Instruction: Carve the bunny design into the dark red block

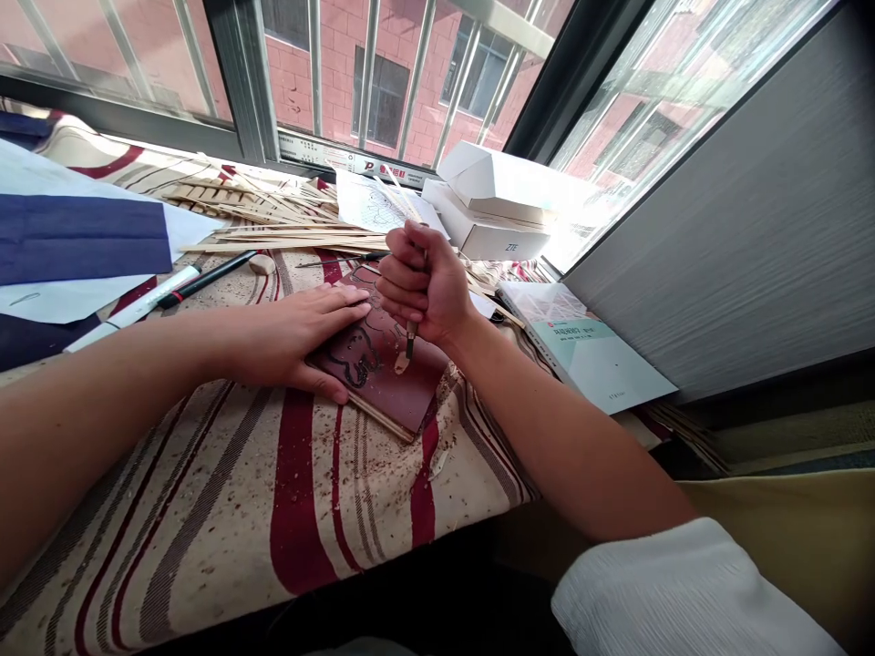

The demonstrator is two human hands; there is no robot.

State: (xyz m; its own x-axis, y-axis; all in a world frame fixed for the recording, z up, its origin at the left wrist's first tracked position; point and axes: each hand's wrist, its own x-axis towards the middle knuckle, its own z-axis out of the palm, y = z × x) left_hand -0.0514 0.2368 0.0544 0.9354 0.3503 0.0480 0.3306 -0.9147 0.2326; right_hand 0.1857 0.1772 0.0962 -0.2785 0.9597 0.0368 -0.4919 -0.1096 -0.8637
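A reddish-brown wooden board [427,387] with dark drawn outlines lies on the striped cloth. A small pale cut patch [402,363] shows on its surface. My right hand [427,282] is a fist around a carving tool [410,344], held upright with its tip at or just above the pale patch; most of the handle is hidden in my fingers. My left hand [307,333] rests flat on the board's left side, fingers stretched out and thumb at the near edge. It covers part of the drawing.
Wood crumbs lie over the striped cloth [236,456]. Thin wooden strips [273,214], a sheet with a line drawing [373,202] and a white box [492,219] are along the window. Pens [205,278] lie left, a book [588,342] right. The cloth's front edge is close.
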